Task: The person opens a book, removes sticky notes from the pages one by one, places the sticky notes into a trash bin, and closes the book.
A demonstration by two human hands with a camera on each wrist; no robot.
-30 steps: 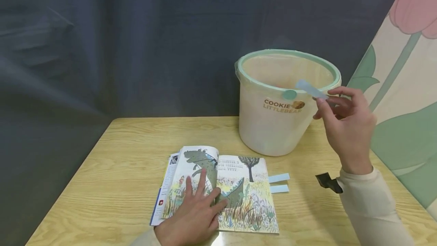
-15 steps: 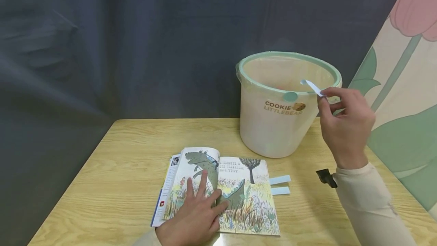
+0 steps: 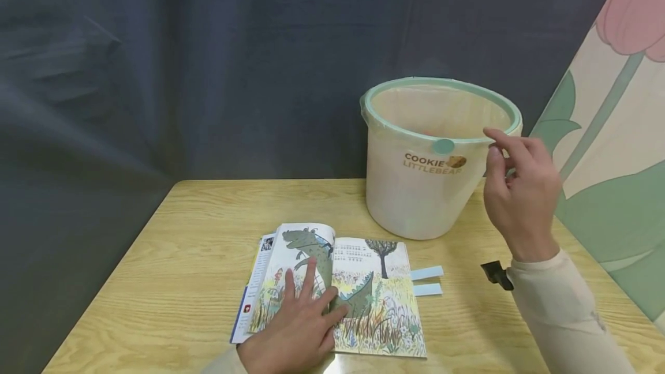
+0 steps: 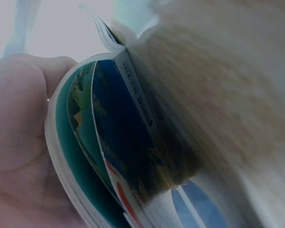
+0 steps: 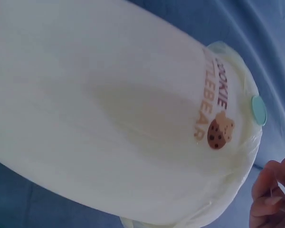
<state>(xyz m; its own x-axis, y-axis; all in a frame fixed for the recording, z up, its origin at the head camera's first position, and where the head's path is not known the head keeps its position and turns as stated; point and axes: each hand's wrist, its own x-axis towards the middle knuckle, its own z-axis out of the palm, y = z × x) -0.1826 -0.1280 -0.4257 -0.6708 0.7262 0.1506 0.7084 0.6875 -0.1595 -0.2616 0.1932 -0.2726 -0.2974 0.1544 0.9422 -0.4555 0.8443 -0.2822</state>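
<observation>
A picture book lies spread on the wooden table, showing a green crocodile and a dark tree. My left hand rests on its pages near the fold, fingers spread; the left wrist view has the palm beside the book's edge and spine. Two pale blue paper strips stick out from the right page. My right hand is raised at the front right rim of a white bin, index finger extended, thumb apart from it. No strip shows between the fingertips now.
The bin has a mint-green rim, a clear liner and cookie lettering; its bottom is hidden. A dark curtain hangs behind the table. A flower-patterned panel stands at the right.
The pale blue strip pinched in my right hand at the bin's rim has been let go and is out of sight. My left hand has stayed on the book.
</observation>
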